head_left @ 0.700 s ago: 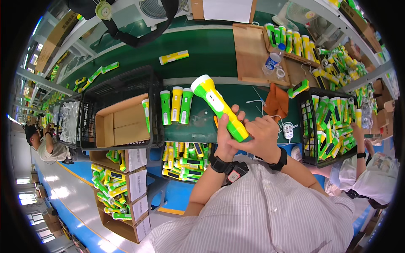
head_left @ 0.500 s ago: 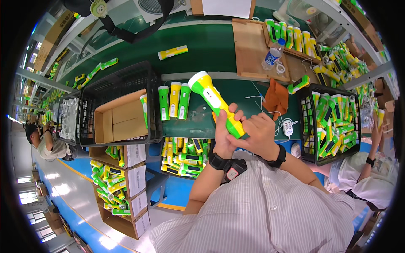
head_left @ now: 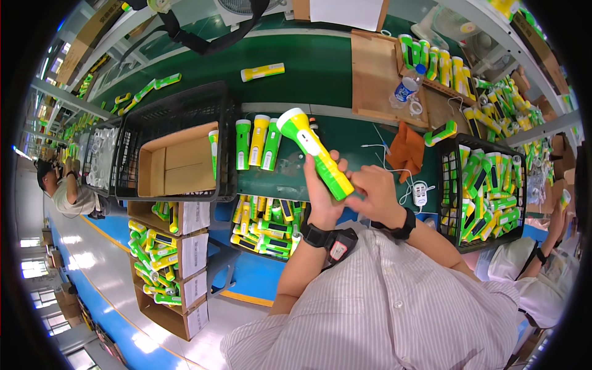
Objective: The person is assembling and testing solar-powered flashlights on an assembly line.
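A yellow and green flashlight (head_left: pixel 316 154) slants over the table's front edge, its wide white-rimmed head up and to the left. My left hand (head_left: pixel 324 200) is closed round its handle from below, with fingertips showing on the far side. My right hand (head_left: pixel 379 194) is beside the tail end, its fingers curled in; whether anything is inside them is hidden. Three flashlights stand in a row on the green table behind: a green one (head_left: pixel 243 145), a yellow one (head_left: pixel 259 142) and another green one (head_left: pixel 271 145).
Left stands a black crate (head_left: pixel 225 179) holding a cardboard box (head_left: pixel 176 185); right, a black crate (head_left: pixel 455 228) full of flashlights. A white USB hub (head_left: pixel 420 192), orange cloth (head_left: pixel 406 151) and bottle (head_left: pixel 404 91) lie rightward. Stacked boxes (head_left: pixel 196 253) sit lower left. Other people work at both sides.
My right hand's fingers have shifted off the flashlight's tail and curled beside it. The flashlight has turned slightly in my left hand. The whole view has shifted a little.
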`<state>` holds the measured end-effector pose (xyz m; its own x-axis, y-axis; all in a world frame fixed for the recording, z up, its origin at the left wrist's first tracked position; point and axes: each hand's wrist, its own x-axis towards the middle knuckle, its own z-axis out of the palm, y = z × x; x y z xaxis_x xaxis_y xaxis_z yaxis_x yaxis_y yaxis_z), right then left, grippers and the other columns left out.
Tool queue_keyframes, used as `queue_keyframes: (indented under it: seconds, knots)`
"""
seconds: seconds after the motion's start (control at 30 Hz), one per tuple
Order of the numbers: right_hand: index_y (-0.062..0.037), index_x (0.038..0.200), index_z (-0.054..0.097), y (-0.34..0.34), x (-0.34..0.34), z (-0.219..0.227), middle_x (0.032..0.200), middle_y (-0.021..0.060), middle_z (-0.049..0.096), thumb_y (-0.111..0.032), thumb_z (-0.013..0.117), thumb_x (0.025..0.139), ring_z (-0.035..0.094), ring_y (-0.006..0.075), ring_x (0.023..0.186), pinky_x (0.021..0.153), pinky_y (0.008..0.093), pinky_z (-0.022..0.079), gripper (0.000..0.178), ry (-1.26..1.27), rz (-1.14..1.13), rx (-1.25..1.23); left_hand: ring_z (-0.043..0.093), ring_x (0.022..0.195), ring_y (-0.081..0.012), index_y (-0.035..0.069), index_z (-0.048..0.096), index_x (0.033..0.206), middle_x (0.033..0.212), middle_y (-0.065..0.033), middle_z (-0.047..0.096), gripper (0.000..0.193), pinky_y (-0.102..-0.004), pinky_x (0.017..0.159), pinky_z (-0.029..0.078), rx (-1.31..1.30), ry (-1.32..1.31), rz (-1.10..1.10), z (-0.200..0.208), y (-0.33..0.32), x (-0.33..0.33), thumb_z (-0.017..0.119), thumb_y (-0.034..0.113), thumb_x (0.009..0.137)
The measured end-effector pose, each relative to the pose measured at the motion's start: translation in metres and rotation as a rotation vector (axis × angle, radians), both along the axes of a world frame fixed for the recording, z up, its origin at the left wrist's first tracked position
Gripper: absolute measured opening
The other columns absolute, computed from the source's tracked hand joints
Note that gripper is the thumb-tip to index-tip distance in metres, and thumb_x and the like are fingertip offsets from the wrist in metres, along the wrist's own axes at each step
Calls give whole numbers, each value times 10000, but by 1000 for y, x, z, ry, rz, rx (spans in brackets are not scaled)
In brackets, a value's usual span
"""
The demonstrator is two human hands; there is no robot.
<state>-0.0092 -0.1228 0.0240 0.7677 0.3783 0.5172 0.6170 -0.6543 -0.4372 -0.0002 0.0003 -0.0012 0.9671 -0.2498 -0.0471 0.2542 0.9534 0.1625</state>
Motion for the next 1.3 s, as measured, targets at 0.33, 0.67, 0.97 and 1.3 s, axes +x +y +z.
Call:
queue_keyframes:
  seconds: [0.33, 0.67, 0.97, 1.3]
  knots:
    - [-165, 1208, 462, 19, 98, -183, 1243, 100, 442, 11, 496, 722, 382, 238, 1216, 1022, 444, 280, 517, 242, 158, -487, 536, 773, -124, 46, 505, 1027, 870, -27, 540, 273, -266, 659, 432, 961, 581, 114, -117, 83, -42, 582, 231, 841]
    - [-83, 1095, 505, 4, 140, -190, 1174, 81, 487, -69, 645, 654, 387, 240, 1218, 1002, 437, 333, 462, 286, 454, -471, 563, 727, -144, 52, 475, 1019, 817, -59, 570, 268, -277, 613, 490, 616, 618, 92, -87, 101, -28, 605, 188, 829]
    - [-17, 1086, 465, -92, 76, -68, 1080, 120, 516, -59, 622, 716, 500, 234, 1059, 972, 377, 350, 404, 442, -4, 889, 519, 807, -157, 128, 310, 1301, 981, -58, 533, 544, -357, 713, 479, 276, 352, 152, -49, 86, -3, 525, 70, 805]
    - [-41, 1293, 249, -51, 33, -31, 732, 31, 514, -56, 631, 720, 524, 141, 715, 838, 344, 436, 690, 379, -13, 1029, 560, 798, -167, -5, 545, 1011, 870, -80, 600, 303, -297, 727, 429, 1310, 154, 158, -180, 17, 64, 624, 212, 815]
